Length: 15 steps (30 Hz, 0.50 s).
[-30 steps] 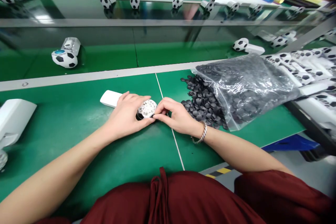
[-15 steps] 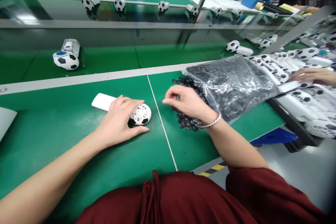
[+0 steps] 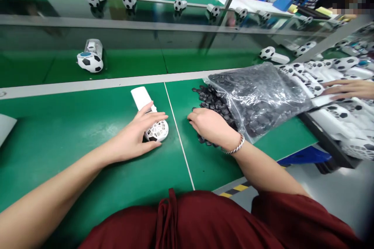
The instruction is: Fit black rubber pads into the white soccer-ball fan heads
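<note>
A white plastic soccer-ball casing (image 3: 159,130) with a flat white handle lies on the green bench, its round end full of open panels and a few black patches. Around that round end my left hand (image 3: 133,136) is curled, thumb on the near side and fingers over the far side. My right hand (image 3: 214,127) is at the near left edge of a pile of small black plastic pieces (image 3: 216,103), its fingers bent together. Whatever its fingertips may hold is hidden. The pile spills from a clear plastic bag (image 3: 263,95) of the same pieces.
Beyond the bench, a green conveyor carries a soccer-ball unit with a clear part (image 3: 91,61) and another white unit (image 3: 267,53). Many white casings (image 3: 339,114) are heaped at the right, where another person's hand (image 3: 350,88) rests. A slanting metal post (image 3: 330,37) stands behind them.
The casing has turned under my left hand, its handle now pointing away from me instead of left. My right hand has lowered onto the black pieces. The conveyor unit at left has shifted right.
</note>
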Each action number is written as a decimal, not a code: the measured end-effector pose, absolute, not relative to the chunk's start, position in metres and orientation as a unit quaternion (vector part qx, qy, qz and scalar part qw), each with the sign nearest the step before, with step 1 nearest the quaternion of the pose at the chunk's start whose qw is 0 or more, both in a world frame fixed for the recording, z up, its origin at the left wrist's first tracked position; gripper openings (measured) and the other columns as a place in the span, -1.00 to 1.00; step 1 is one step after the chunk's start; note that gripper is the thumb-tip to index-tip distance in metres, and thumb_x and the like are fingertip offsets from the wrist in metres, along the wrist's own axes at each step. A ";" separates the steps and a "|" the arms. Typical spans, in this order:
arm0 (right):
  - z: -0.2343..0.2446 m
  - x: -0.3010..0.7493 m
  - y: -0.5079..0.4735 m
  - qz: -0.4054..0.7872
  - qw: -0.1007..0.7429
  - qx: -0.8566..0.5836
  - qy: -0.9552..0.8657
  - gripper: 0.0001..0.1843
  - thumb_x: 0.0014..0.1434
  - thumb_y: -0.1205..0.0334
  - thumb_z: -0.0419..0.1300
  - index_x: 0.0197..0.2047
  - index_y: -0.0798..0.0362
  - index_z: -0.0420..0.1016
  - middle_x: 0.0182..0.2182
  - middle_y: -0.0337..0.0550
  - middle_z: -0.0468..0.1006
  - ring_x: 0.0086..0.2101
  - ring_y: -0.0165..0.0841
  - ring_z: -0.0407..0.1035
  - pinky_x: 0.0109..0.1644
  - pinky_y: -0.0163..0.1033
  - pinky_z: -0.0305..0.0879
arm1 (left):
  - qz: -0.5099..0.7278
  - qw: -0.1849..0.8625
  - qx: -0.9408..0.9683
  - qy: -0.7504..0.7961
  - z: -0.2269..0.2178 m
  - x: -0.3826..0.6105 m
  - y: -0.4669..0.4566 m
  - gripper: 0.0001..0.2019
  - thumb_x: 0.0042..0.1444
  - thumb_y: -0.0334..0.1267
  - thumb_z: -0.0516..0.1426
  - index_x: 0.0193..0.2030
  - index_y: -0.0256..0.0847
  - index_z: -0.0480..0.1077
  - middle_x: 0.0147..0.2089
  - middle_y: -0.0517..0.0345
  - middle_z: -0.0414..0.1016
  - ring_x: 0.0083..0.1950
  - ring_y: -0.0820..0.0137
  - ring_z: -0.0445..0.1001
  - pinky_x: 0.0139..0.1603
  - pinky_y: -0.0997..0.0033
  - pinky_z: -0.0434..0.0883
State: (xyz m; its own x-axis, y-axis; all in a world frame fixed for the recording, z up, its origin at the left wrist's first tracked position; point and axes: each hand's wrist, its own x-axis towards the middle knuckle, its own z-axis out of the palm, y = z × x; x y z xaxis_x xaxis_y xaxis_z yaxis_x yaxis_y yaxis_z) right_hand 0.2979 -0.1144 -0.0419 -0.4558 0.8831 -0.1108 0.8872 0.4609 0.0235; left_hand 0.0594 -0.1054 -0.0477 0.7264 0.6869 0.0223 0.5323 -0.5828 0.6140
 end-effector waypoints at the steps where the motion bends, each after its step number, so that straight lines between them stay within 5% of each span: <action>1: -0.043 0.297 -0.114 -0.002 0.058 0.517 0.854 -0.84 0.12 0.46 0.03 -0.34 0.20 0.44 -0.38 0.04 0.46 -0.32 -0.23 0.34 -0.28 -0.20 0.22 | 0.124 0.309 0.883 0.330 -0.047 0.058 -0.104 -0.43 0.03 -0.26 0.11 0.21 -0.12 0.08 0.28 0.08 0.08 0.36 0.16 -0.29 0.27 -0.02 0.00; 4: -0.045 0.294 -0.114 -0.017 0.005 0.528 0.849 -0.79 0.14 0.49 -0.01 -0.24 0.23 0.43 -0.33 0.08 0.47 -0.26 -0.20 0.35 -0.21 -0.17 0.25 | 0.111 0.328 0.883 0.317 -0.044 0.055 -0.102 -0.43 0.04 -0.31 0.08 0.22 -0.08 0.05 0.32 0.09 0.00 0.36 0.18 -0.26 0.27 0.00 0.00; 8: -0.042 0.287 -0.117 -0.207 -0.181 0.475 0.836 -0.83 0.18 0.39 0.04 -0.20 0.09 0.42 -0.27 -0.13 0.52 -0.24 -0.36 0.37 -0.12 -0.25 0.27 | 0.137 0.335 0.852 0.378 -0.046 0.059 -0.105 -0.33 -0.04 -0.13 0.17 0.21 -0.16 0.04 0.35 -0.06 -0.14 0.35 0.11 -0.17 0.26 0.01 0.03; 11: -0.042 0.278 -0.122 -0.318 -0.269 0.393 0.820 -0.92 0.15 0.31 0.12 -0.30 0.06 0.44 -0.32 -0.20 0.51 -0.26 -0.43 0.36 -0.12 -0.30 0.28 | 0.166 0.328 0.841 0.396 -0.048 0.065 -0.109 -0.38 -0.06 -0.11 0.18 0.15 -0.20 0.10 0.28 -0.09 0.06 0.34 0.09 -0.13 0.26 0.00 0.02; 15: -0.049 0.270 -0.125 -0.349 -0.285 0.364 0.815 -0.95 0.11 0.31 0.17 -0.34 0.07 0.46 -0.38 -0.21 0.49 -0.28 -0.43 0.34 -0.14 -0.30 0.27 | 0.176 0.313 0.843 0.400 -0.049 0.070 -0.112 -0.45 -0.05 -0.20 0.16 0.10 -0.23 0.13 0.21 -0.08 0.17 0.34 0.12 -0.14 0.26 0.03 0.03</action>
State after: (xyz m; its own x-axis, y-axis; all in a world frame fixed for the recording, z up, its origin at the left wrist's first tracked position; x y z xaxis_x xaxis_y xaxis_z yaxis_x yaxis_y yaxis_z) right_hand 0.2696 -0.1247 -0.0492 -0.5731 0.7918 0.2111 0.3941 0.4922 -0.7761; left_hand 0.0703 -0.1118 -0.0493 0.6186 0.7843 0.0469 0.5636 -0.4844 0.6691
